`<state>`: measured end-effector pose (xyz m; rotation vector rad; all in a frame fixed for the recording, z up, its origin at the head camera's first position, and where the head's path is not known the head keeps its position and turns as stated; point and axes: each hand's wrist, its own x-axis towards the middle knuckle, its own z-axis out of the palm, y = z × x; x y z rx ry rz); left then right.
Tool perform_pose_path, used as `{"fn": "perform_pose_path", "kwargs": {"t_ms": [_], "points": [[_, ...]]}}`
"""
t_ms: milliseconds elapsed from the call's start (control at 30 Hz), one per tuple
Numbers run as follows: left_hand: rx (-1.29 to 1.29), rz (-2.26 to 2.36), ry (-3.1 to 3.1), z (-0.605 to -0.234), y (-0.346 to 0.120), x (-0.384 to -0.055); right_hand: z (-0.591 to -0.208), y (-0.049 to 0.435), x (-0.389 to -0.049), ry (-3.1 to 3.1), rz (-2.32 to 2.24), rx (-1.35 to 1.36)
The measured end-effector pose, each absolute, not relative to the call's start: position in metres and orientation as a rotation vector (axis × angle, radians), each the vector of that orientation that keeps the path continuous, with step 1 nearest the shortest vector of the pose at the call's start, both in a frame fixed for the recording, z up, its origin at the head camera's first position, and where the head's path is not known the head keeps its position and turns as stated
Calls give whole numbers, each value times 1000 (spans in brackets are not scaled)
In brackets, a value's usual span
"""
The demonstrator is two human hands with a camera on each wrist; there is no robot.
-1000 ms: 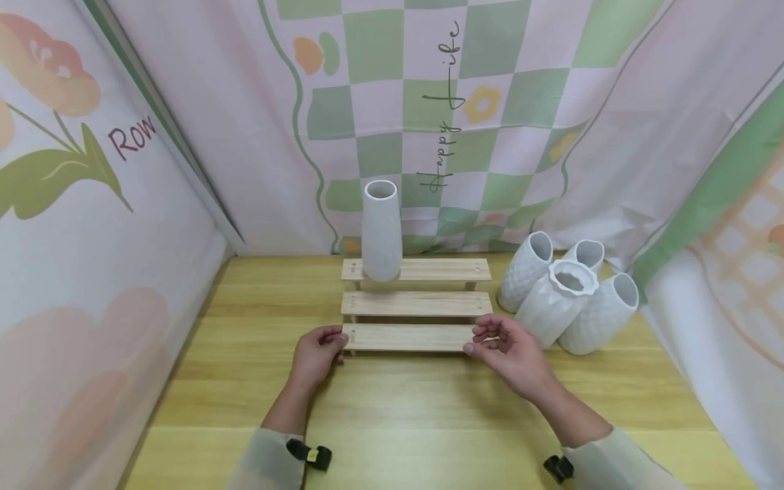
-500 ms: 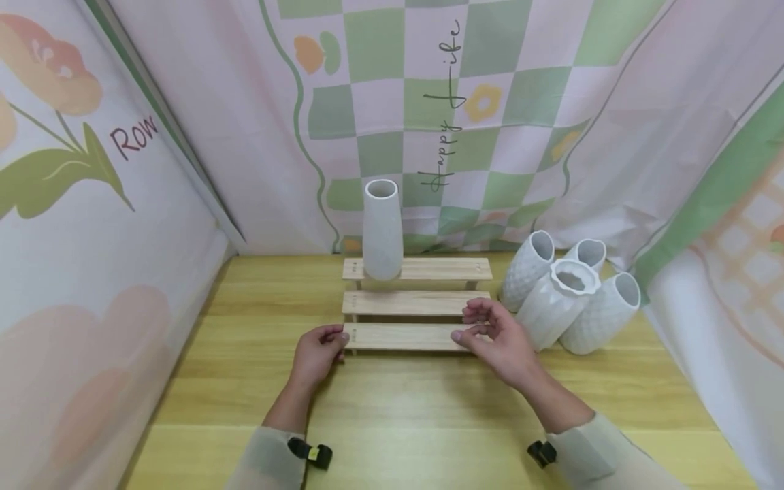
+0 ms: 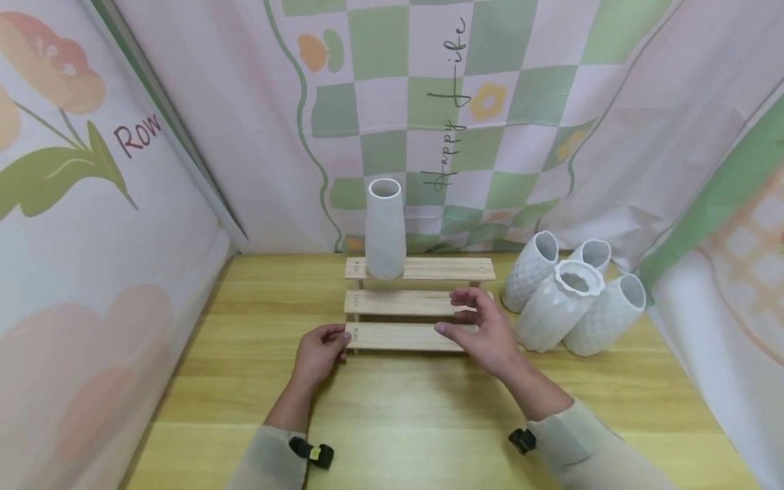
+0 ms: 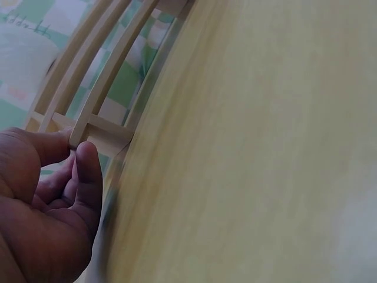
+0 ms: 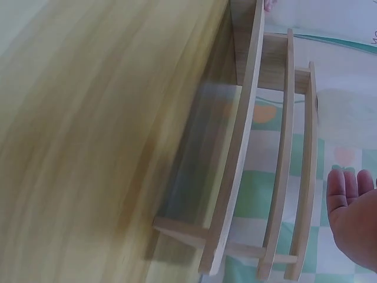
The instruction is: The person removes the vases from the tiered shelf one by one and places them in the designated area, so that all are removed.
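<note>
A light wooden three-step display stand [image 3: 398, 336] rests on the table. On the left of its top step stands a tall white vase [image 3: 385, 238], upright. My left hand [image 3: 320, 355] pinches the left end of the lowest step between thumb and fingers; the left wrist view shows the thumb and a finger at the board's corner [image 4: 80, 132]. Above the stand's right part hovers my right hand [image 3: 486, 335], fingers loosely bent and holding nothing. In the right wrist view that hand [image 5: 356, 224] appears at the right edge, apart from the boards.
To the right of the stand, several white textured vases [image 3: 557, 309] stand close together, the front one with a wavy rim. A printed curtain [image 3: 380, 102] hangs behind the table [image 3: 392, 429], and another cloth [image 3: 92, 258] borders the left side.
My right hand has moved left and slightly away from me, from the lowest step's right end to over the stand. The left hand keeps its grip; stand and vases stay put.
</note>
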<state>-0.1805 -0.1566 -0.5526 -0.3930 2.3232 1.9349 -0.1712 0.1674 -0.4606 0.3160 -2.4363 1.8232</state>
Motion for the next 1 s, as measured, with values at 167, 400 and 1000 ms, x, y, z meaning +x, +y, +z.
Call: {"fn": "perform_pose_path", "kwargs": {"t_ms": [167,400,1000], "points": [[-382,1933,2332,-552,-156,-180,-458,162,-176,-2473,1760,296],[-392,1933,2330,-552,-156,-180,-454,157,-188,-2493,1741,285],[-386,1913,2342,-549,-156,-178,-436,130,-217,-2476,1753,337]]}}
